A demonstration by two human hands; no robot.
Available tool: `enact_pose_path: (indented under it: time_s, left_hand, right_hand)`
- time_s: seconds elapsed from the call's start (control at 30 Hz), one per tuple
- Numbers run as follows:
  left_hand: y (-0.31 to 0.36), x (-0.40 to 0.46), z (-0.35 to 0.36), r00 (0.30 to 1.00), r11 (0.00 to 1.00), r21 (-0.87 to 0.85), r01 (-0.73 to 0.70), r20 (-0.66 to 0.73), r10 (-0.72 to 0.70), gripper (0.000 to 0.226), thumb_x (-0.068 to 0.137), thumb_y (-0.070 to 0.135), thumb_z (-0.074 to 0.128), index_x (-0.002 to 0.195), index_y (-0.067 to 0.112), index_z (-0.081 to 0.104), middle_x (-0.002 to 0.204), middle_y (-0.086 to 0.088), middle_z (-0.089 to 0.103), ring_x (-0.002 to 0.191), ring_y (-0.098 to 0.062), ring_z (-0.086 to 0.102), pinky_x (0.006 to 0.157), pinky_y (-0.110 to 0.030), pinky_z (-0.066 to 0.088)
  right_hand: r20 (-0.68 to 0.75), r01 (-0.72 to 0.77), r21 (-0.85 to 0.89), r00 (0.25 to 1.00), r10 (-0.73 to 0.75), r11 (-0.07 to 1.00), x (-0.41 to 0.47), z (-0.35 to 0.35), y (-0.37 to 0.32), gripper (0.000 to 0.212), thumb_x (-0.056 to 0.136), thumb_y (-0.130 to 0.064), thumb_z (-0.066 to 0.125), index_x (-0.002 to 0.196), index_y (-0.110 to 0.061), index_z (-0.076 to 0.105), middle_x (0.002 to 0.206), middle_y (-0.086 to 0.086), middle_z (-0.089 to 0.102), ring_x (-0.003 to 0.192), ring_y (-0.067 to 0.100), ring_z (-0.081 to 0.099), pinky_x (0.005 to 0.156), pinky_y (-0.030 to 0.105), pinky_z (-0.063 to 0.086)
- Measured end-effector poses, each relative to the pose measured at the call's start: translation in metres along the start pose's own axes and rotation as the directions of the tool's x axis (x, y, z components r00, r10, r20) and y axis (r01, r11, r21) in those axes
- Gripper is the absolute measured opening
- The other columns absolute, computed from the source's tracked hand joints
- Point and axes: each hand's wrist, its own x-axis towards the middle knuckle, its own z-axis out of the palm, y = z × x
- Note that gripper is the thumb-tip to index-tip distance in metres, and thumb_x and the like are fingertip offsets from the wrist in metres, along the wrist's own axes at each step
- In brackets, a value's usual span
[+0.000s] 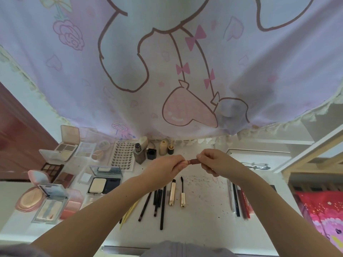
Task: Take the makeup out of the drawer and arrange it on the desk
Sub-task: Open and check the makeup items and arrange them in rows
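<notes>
Brown and short, a lipstick tube (193,161) sits at frame centre, held above the white desk (204,219) between both hands: the left hand (167,166) pinches its pale left end, the right hand (213,161) curls round its right end. Below the hands lie two gold mascara pieces (177,193) and a row of black pencils (157,203). Open powder compacts (55,182) and a lash tray (123,153) fill the left side. More pens (239,201) lie at lower right. A pink cartoon curtain (167,62) hangs behind.
</notes>
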Motion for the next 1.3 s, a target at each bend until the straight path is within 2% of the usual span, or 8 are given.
enact_pose_path:
  time_s: [0.1,0.2,0.33,0.47,0.9,1.1,1.23,1.3]
  left_hand:
    - [0.001,-0.001,0.000,1.000,1.000,0.022,0.008,-0.001,-0.008,0.029,0.099,0.041,0.033,0.107,0.023,0.054,0.069,0.013,0.046,0.058,-0.002,0.043,0.054,-0.015,0.033]
    - [0.004,-0.002,-0.001,1.000,1.000,0.029,-0.001,0.004,0.001,0.028,0.099,0.040,0.033,0.108,0.023,0.054,0.069,0.013,0.045,0.059,-0.001,0.042,0.055,-0.015,0.032]
    - [0.005,-0.003,-0.001,1.000,1.000,0.025,0.001,0.003,-0.001,0.028,0.099,0.039,0.034,0.108,0.021,0.054,0.069,0.014,0.044,0.058,-0.001,0.041,0.054,-0.013,0.029]
    - [0.005,-0.004,-0.001,1.000,1.000,0.024,0.008,0.016,-0.009,0.028,0.099,0.039,0.035,0.107,0.022,0.054,0.070,0.012,0.046,0.061,-0.002,0.043,0.055,-0.014,0.033]
    - [0.008,-0.001,0.005,0.999,0.998,0.053,-0.015,0.047,0.012,0.030,0.099,0.042,0.033,0.108,0.023,0.054,0.074,0.011,0.052,0.062,-0.004,0.046,0.055,-0.016,0.036]
    - [-0.013,-0.008,0.019,0.971,0.975,-0.099,0.200,0.153,-0.183,0.024,0.101,0.036,0.030,0.110,0.022,0.047,0.070,0.007,0.049,0.057,-0.009,0.044,0.054,-0.019,0.037]
    - [-0.008,-0.005,0.044,0.895,0.877,-0.242,0.415,0.282,-0.346,0.023,0.101,0.037,0.031,0.106,0.021,0.046,0.091,0.008,0.064,0.079,-0.017,0.064,0.071,-0.026,0.052]
    - [0.002,0.003,0.061,0.864,0.837,-0.257,0.483,0.294,-0.408,0.022,0.100,0.038,0.035,0.096,0.021,0.049,0.090,0.011,0.068,0.072,-0.009,0.062,0.058,-0.019,0.046]
  right_hand:
    - [0.026,-0.025,0.024,0.999,0.025,0.999,-0.001,-0.001,-0.001,0.030,0.097,-0.039,0.046,0.098,-0.013,0.060,0.070,-0.005,0.058,0.058,0.005,0.049,0.052,0.017,0.040]
    - [0.029,-0.056,-0.003,0.998,0.056,0.998,0.000,0.000,0.000,0.047,0.098,-0.047,0.037,0.089,-0.009,0.063,0.052,-0.008,0.049,0.042,0.003,0.038,0.046,0.017,0.032]
    - [0.058,-0.044,0.055,0.997,0.040,0.998,-0.001,-0.002,0.001,0.029,0.098,-0.037,0.045,0.089,-0.014,0.061,0.062,-0.006,0.049,0.050,0.006,0.039,0.048,0.017,0.033]
    - [0.104,-0.073,0.063,0.992,0.066,0.995,-0.004,-0.005,0.005,0.044,0.099,-0.044,0.038,0.093,-0.009,0.065,0.050,-0.009,0.045,0.044,0.005,0.037,0.046,0.017,0.031]
    - [0.073,-0.027,-0.020,0.997,0.028,0.999,-0.016,-0.023,0.014,0.014,0.097,-0.023,0.050,0.092,-0.017,0.062,0.066,-0.010,0.057,0.059,0.004,0.047,0.054,0.017,0.039]
    - [0.002,-0.129,0.084,0.992,0.129,0.988,-0.023,-0.049,0.036,0.005,0.094,-0.011,0.054,0.093,-0.011,0.059,0.085,0.000,0.070,0.076,0.012,0.056,0.063,0.024,0.042]
    - [0.000,-0.233,0.181,0.972,0.237,0.956,-0.024,-0.035,0.062,0.013,0.095,-0.012,0.053,0.105,-0.017,0.061,0.096,-0.002,0.073,0.086,0.013,0.062,0.071,0.026,0.048]
    - [-0.011,-0.273,0.230,0.959,0.283,0.934,-0.024,-0.016,0.079,0.017,0.097,-0.011,0.049,0.109,-0.016,0.060,0.098,-0.001,0.072,0.090,0.013,0.063,0.069,0.025,0.051]
